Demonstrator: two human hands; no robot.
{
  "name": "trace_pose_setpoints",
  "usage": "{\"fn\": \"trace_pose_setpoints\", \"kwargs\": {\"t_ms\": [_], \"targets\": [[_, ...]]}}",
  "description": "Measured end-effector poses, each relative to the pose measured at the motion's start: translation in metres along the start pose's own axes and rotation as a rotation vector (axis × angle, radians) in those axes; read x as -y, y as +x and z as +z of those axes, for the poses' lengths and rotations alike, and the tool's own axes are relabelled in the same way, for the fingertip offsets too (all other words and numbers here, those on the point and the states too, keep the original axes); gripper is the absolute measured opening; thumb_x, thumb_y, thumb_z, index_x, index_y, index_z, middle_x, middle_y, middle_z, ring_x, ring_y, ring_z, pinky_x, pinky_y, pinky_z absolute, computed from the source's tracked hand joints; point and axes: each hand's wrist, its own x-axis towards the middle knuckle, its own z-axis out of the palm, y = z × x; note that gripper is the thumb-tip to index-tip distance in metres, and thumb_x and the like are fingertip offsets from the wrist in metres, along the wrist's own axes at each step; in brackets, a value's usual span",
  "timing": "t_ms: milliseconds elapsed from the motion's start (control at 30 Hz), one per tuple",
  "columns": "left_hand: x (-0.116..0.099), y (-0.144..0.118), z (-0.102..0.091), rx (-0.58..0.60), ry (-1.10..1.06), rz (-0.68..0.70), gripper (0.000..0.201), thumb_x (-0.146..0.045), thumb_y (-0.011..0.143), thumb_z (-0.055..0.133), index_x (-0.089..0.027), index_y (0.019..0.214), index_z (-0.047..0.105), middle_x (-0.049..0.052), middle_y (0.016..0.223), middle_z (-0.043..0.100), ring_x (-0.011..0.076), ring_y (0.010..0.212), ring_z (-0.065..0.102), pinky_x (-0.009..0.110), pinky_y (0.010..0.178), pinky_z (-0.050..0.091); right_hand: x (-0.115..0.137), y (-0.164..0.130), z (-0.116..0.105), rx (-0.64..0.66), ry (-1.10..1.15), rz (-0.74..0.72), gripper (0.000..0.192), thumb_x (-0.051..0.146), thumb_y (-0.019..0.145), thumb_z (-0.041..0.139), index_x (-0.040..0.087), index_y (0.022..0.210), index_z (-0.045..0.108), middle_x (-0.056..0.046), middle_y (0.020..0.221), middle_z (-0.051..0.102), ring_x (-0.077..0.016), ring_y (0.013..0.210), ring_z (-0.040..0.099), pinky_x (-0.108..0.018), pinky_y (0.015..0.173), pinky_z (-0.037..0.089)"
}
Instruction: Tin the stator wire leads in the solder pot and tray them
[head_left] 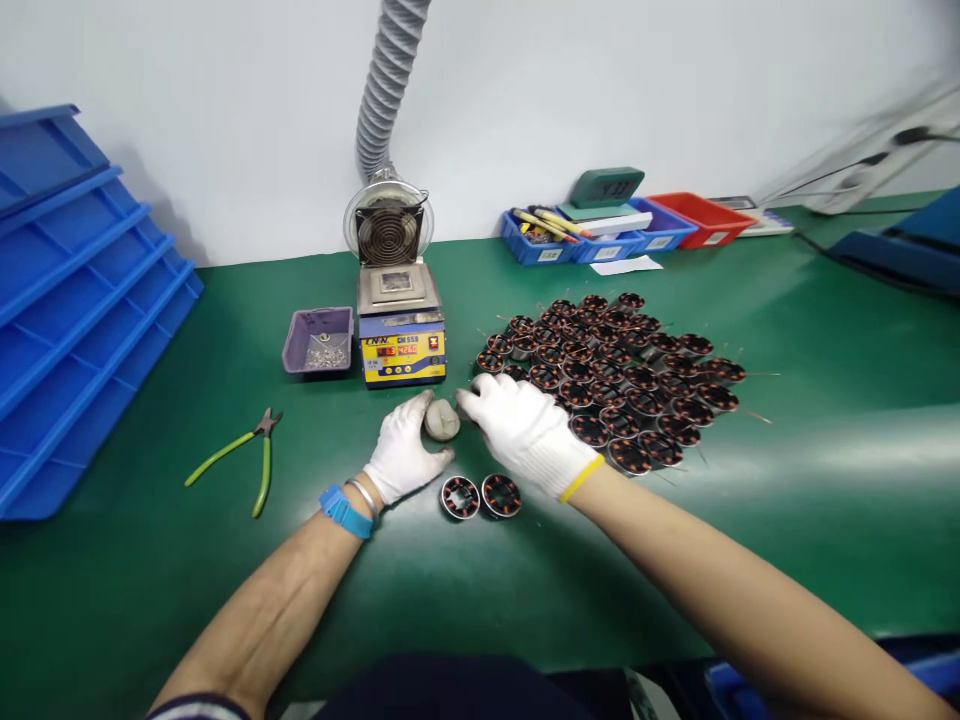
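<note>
Both hands wear white knit gloves over a green mat. My left hand (pixel 405 452) curls around a small round grey block (pixel 442 420) resting on the mat. My right hand (pixel 525 432) lies palm down just right of it, fingertips touching the block's edge, at the near left corner of a heap of copper-wound motor stators (pixel 622 365). Two separate stators (pixel 480 496) lie flat on the mat just below both hands.
A solder pot with a yellow display panel (pixel 401 335) and a fan with a grey hose (pixel 388 225) stand behind the hands. A purple tray of small parts (pixel 318 340) sits to its left, green-handled cutters (pixel 247 455) lie nearer, blue trays (pixel 75 290) stack far left, small bins (pixel 622 232) line the back.
</note>
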Motion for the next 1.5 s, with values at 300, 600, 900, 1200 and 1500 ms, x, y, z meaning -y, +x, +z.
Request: {"fn": "trace_pose_setpoints", "kwargs": {"t_ms": [300,600,900,1200,1500], "targets": [[0.001,0.002,0.000,0.002,0.021,-0.011,0.081,-0.019,0.061,0.078,-0.013,0.137,0.049,0.017,0.134,0.062,0.0351,0.124,0.060,0.053,0.111,0.047,0.002,0.003,0.000,-0.026,-0.002,-0.015,0.040,0.023,0.103,0.024,0.021,0.123,0.059,-0.017,0.115,0.056,-0.0267,0.093,0.056,-0.032,0.066,0.045],[0.002,0.001,-0.002,-0.062,-0.338,-0.183,0.084,-0.031,0.068,0.078,-0.012,0.142,0.043,0.020,0.144,0.054,0.0332,0.134,0.052,0.053,0.119,0.038,-0.031,0.111,-0.096,-0.286,0.032,0.132,0.043,0.026,0.102,0.026,0.018,0.132,0.056,-0.021,0.122,0.053,-0.0352,0.107,0.054,-0.047,0.083,0.048],[0.006,0.004,-0.002,-0.130,-0.605,-0.232,0.071,-0.027,0.076,0.074,-0.012,0.140,0.047,0.021,0.143,0.054,0.0325,0.132,0.053,0.055,0.119,0.037,-0.010,0.219,-0.100,-0.259,0.042,0.000,0.041,0.017,0.095,0.038,0.011,0.126,0.064,-0.026,0.129,0.055,-0.0365,0.123,0.051,-0.050,0.097,0.045],[0.007,0.006,0.002,-0.112,-0.627,-0.282,0.075,-0.031,0.075,0.073,-0.011,0.141,0.044,0.018,0.141,0.055,0.0287,0.128,0.055,0.049,0.116,0.041,-0.038,0.228,-0.122,-0.179,0.167,0.113,0.050,0.038,0.086,0.061,0.012,0.128,0.064,-0.021,0.120,0.065,-0.0337,0.109,0.063,-0.044,0.091,0.051],[0.010,0.007,0.001,-0.101,-0.626,-0.263,0.076,-0.037,0.077,0.070,-0.007,0.142,0.043,0.020,0.140,0.056,0.0291,0.127,0.055,0.049,0.115,0.040,-0.026,0.250,-0.103,-0.164,0.484,0.162,0.058,0.052,0.072,0.072,0.014,0.116,0.070,-0.016,0.109,0.071,-0.0327,0.105,0.066,-0.038,0.088,0.053]]}}
